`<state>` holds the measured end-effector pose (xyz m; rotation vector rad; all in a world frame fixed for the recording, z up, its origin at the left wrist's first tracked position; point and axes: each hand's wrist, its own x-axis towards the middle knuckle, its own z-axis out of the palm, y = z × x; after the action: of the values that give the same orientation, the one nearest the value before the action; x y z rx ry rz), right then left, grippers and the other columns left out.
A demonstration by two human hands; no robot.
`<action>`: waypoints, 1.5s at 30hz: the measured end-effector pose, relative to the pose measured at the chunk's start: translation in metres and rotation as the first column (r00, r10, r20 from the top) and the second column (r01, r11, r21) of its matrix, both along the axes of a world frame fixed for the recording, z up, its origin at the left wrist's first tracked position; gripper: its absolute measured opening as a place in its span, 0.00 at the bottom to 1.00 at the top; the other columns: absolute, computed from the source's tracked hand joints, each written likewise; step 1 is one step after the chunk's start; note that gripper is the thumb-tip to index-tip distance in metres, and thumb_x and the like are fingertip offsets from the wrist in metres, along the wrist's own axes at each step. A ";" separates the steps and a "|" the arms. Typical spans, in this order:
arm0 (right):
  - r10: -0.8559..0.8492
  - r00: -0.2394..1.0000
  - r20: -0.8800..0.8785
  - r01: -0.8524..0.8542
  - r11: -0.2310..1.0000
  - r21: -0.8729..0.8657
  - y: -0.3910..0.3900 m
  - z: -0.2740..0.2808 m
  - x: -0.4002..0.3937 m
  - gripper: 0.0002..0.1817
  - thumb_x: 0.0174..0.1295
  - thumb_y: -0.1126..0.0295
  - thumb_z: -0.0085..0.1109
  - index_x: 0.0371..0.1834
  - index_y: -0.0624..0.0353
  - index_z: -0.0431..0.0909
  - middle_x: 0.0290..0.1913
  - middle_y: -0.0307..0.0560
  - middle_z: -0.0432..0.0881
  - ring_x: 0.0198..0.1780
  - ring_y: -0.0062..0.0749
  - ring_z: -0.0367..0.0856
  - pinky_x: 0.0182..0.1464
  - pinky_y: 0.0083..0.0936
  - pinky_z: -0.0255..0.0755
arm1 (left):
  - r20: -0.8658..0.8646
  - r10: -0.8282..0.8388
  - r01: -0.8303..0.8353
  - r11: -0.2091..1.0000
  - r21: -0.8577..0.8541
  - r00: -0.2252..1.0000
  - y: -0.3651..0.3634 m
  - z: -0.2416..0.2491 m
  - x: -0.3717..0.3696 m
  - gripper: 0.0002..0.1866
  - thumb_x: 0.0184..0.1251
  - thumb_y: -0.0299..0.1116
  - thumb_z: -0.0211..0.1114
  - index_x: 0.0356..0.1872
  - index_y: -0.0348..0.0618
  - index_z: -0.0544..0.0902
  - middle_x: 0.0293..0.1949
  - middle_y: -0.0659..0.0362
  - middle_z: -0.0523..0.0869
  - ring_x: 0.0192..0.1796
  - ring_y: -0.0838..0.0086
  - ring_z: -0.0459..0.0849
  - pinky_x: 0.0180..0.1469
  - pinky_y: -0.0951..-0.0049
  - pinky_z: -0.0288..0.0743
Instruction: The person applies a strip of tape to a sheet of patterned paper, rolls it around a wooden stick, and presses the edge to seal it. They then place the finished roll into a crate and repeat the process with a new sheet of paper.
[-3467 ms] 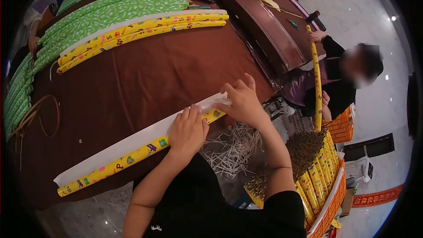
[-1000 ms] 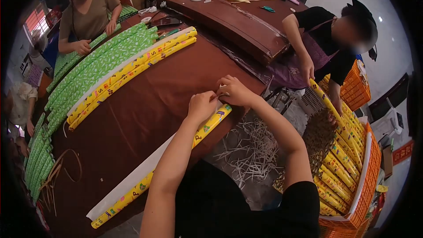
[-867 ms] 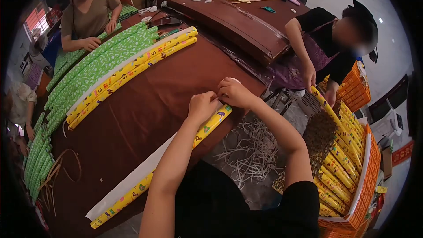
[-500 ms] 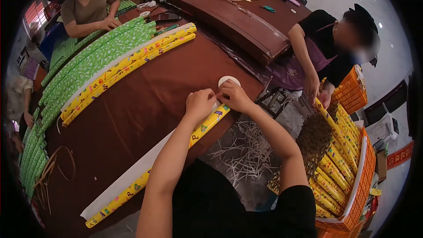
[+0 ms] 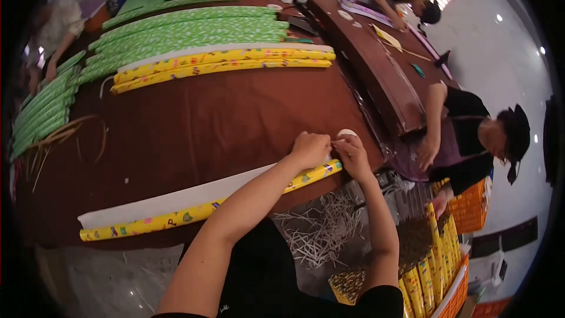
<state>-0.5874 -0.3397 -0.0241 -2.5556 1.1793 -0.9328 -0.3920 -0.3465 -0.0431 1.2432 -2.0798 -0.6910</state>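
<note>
A long yellow patterned tube (image 5: pixel 206 211) lies along the near edge of the brown table (image 5: pixel 206 123), with a white paper sheet (image 5: pixel 170 199) beside it on the far side. My left hand (image 5: pixel 310 148) and my right hand (image 5: pixel 352 154) meet at the tube's right end. Their fingers are curled and pinch the end of the white sheet against the tube. What sits between the fingertips is hidden. A small white tape roll (image 5: pixel 347 133) lies on the table just beyond my right hand.
Two yellow tubes (image 5: pixel 223 62) and several green patterned tubes (image 5: pixel 188 26) lie across the far side. Thin bamboo strips (image 5: pixel 59 141) are at the left. A person in black (image 5: pixel 471 135) bends over at the right. An orange crate (image 5: pixel 456 291) holds yellow tubes. Shredded paper (image 5: pixel 318 229) covers the floor.
The view has swung left and tilted. My hands stay together at the tube's right end. The tape roll now shows beyond them. The person at the right has bent lower.
</note>
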 end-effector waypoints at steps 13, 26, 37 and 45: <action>-0.336 0.899 -0.280 0.223 0.904 -0.366 0.009 0.003 0.019 0.30 0.59 0.73 0.62 0.66 0.60 0.66 0.57 0.56 0.73 0.57 0.52 0.71 0.59 0.45 0.64 | -0.003 0.006 -0.006 0.992 -0.125 1.000 0.009 0.012 -0.003 0.10 0.61 0.36 0.64 0.39 0.41 0.80 0.30 0.51 0.86 0.39 0.57 0.85 0.50 0.56 0.70; -0.305 0.872 0.382 0.239 0.948 0.210 -0.076 -0.004 0.017 0.13 0.75 0.64 0.50 0.51 0.63 0.71 0.36 0.43 0.77 0.37 0.25 0.75 0.41 0.24 0.70 | -0.073 -0.043 0.049 0.996 0.079 0.996 0.009 0.025 0.006 0.14 0.63 0.37 0.65 0.42 0.37 0.79 0.32 0.47 0.86 0.40 0.54 0.85 0.44 0.53 0.77; 0.466 0.771 -0.435 -0.581 0.794 -0.179 0.073 0.035 0.127 0.27 0.56 0.49 0.65 0.42 0.66 0.76 0.37 0.51 0.76 0.38 0.48 0.75 0.39 0.41 0.67 | -0.925 0.268 0.268 0.902 0.339 0.270 -0.051 0.003 0.016 0.20 0.76 0.50 0.53 0.40 0.42 0.77 0.22 0.64 0.77 0.19 0.82 0.72 0.22 0.80 0.64; 0.434 0.849 -0.301 -0.416 0.901 0.125 0.099 0.064 0.140 0.26 0.52 0.57 0.69 0.49 0.64 0.77 0.48 0.54 0.79 0.52 0.55 0.75 0.54 0.48 0.66 | -0.725 -0.155 0.052 0.985 -0.162 0.671 0.014 0.078 0.010 0.14 0.68 0.43 0.60 0.32 0.42 0.77 0.27 0.60 0.80 0.28 0.72 0.79 0.31 0.68 0.73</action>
<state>-0.4472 -0.2408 0.0398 -2.8206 0.6272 -0.3831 -0.3818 -0.3330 0.0352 0.5992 -1.4712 -0.9096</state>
